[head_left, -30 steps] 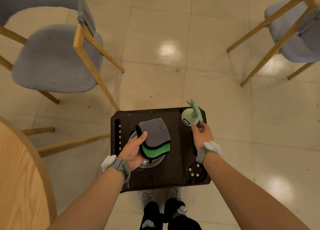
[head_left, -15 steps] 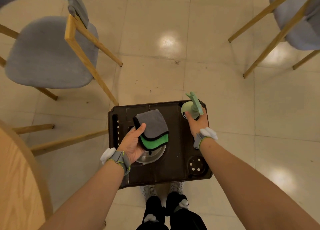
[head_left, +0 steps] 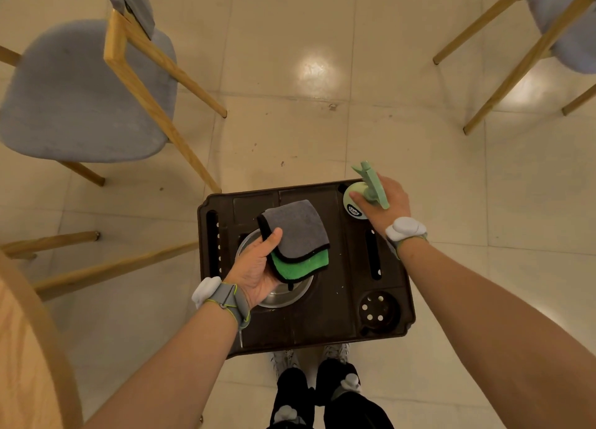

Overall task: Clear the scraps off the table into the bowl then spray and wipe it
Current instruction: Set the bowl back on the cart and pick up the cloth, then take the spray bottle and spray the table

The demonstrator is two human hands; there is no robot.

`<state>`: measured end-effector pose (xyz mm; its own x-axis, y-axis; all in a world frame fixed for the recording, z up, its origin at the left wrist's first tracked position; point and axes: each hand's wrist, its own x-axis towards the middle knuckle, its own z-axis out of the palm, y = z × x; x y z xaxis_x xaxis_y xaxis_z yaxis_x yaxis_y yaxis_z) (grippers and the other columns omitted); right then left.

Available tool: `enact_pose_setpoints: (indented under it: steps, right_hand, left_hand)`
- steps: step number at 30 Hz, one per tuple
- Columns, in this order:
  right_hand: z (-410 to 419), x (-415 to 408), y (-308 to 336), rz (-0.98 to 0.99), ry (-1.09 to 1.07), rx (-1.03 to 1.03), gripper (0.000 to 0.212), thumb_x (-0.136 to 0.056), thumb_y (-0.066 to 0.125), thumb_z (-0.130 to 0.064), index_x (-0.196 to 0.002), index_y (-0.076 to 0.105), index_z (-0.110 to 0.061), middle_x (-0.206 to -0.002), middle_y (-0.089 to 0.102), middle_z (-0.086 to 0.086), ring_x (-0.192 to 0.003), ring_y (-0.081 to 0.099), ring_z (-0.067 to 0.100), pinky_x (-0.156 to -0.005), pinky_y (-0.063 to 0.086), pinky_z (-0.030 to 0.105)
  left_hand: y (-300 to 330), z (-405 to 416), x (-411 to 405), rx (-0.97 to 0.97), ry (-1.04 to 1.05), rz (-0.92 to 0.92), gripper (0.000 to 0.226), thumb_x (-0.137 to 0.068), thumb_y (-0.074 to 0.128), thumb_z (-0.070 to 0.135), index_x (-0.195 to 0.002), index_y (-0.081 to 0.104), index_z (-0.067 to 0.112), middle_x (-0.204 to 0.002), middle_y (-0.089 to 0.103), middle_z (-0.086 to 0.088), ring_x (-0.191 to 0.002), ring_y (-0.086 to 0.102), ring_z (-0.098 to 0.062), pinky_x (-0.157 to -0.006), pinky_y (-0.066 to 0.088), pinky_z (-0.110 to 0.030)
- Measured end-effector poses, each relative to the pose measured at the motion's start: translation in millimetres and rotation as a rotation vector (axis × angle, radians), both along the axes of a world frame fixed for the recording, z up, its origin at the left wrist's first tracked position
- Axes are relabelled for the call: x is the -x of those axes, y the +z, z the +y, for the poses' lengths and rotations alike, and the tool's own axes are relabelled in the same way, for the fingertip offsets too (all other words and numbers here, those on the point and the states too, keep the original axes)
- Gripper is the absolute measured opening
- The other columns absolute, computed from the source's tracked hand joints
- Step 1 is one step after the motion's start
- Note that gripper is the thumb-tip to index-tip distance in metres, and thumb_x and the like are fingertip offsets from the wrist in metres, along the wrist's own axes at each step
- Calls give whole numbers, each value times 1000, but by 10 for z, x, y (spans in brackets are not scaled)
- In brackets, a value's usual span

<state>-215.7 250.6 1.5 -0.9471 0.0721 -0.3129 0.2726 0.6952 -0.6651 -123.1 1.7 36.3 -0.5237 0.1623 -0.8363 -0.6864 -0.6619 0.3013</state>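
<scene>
A folded grey and green cloth (head_left: 298, 239) rests in my left hand (head_left: 258, 272), thumb pressed on its grey top, held above a metal bowl (head_left: 283, 294). The bowl sits on a dark brown tray table (head_left: 342, 315) and is mostly hidden by hand and cloth. At the tray's far right corner stands a pale green spray bottle (head_left: 366, 191). My right hand (head_left: 385, 202) is wrapped around its neck, just below the trigger head.
A grey-cushioned wooden chair (head_left: 80, 96) stands far left, another chair (head_left: 554, 25) at the top right. The rim of a round wooden table (head_left: 25, 348) fills the bottom left. The tiled floor surrounds the tray. My feet (head_left: 316, 390) show below it.
My right hand reached forward from the tray's right side and closed around the spray bottle's neck. The left hand kept hold of the cloth over the bowl.
</scene>
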Motion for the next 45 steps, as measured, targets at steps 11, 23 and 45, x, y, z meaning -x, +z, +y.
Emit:
enact_pose_setpoints:
  steps: [11, 23, 45]
  right_hand:
    - [-44, 7, 288, 347, 111, -128, 23, -85, 74, -22, -79, 71, 0, -80, 72, 13, -80, 65, 29, -75, 53, 35]
    - [-716, -270, 1498, 217, -60, 323, 4, -88, 65, -10, -85, 63, -9, -79, 74, -1, -76, 69, 0, -70, 47, 9]
    - [-2810, -1227, 3491, -170, 640, 357, 28, -86, 53, -25, -107, 60, -41, -76, 73, 8, -71, 70, 25, -75, 55, 44]
  left_hand:
    - [182, 43, 61, 8, -13, 33, 27, -98, 53, 20, -120, 65, 10, -119, 72, -15, -111, 68, -32, -88, 57, -53]
    - [1095, -307, 231, 36, 54, 177, 34, -94, 55, 21, -125, 64, 9, -123, 70, -15, -113, 67, -33, -95, 53, -54]
    - [2913, -1915, -1260, 364, 559, 188, 24, -98, 56, 17, -116, 68, 6, -115, 73, -14, -106, 70, -33, -93, 54, -48]
